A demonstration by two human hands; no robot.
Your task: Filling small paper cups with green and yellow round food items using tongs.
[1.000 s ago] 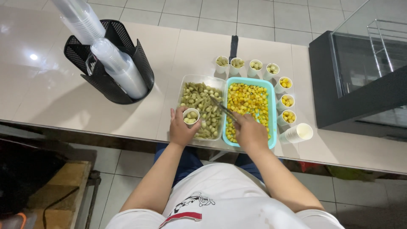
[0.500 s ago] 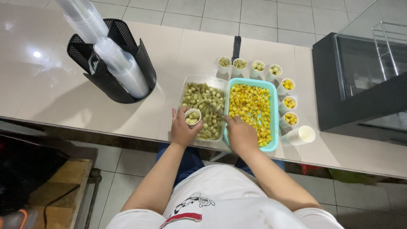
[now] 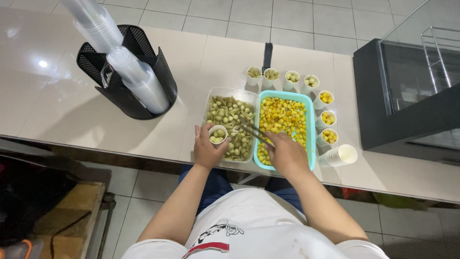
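Head view, one entry: your left hand (image 3: 207,149) is wrapped around a small white paper cup (image 3: 217,135), partly filled with green pieces and held upright over the near corner of the clear tray of green pieces (image 3: 230,120), probably so that anything dropped falls back into the tray. Your right hand (image 3: 286,153) is closed around a pair of tongs (image 3: 251,131), whose tips reach leftward across the tray edge into the green pieces, close to the cup; whether the tips pinch a piece cannot be told. Just right of the clear tray, touching it, sits a turquoise tray of yellow pieces (image 3: 283,123). Filled cups (image 3: 282,76) stand in a row behind both trays, and more filled cups with yellow pieces (image 3: 327,115) line the turquoise tray's right side, seemingly kept within reach. A lying stack of empty paper cups (image 3: 339,156) rests by the near right corner. Left: a black mesh holder (image 3: 125,93) with stacks of clear plastic cups (image 3: 136,79). Surface: a glossy beige counter (image 3: 57,103). Right: a dark glass-fronted cabinet (image 3: 407,96). Beyond: a pale tiled floor (image 3: 287,19).
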